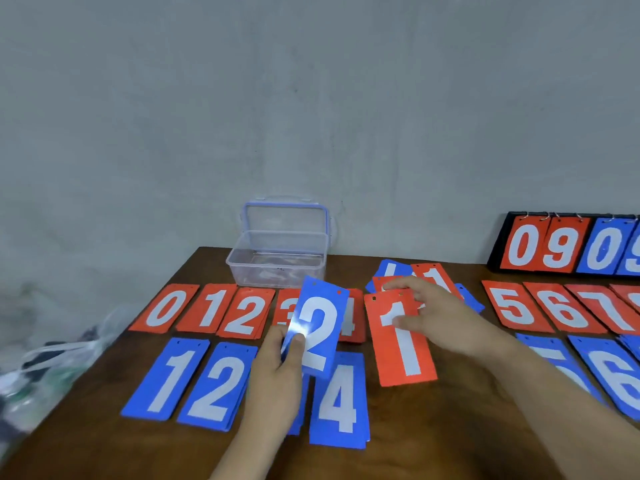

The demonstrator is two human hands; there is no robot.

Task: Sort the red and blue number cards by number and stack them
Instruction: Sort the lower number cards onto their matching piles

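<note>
My left hand (277, 372) pinches a blue 2 card (320, 329) by its lower left edge and holds it tilted above the rows. My right hand (433, 318) rests its fingers on a red 1 card (403, 351), thumb against the card's upper part, beside a loose pile of red and blue cards (429, 275). A far row of red stacks reads 0 (166, 308), 1 (211, 308), 2 (247, 315), then a partly hidden 3 and 4. The near blue row shows 1 (169, 379), 2 (218, 386) and 4 (339, 400).
An open clear plastic box (280, 258) stands at the table's far edge. A black flip scoreboard (568, 245) stands at the back right. Red 5, 6, 7 stacks (554, 310) and blue stacks (609, 372) lie to the right. Bags lie off the table's left edge (52, 358).
</note>
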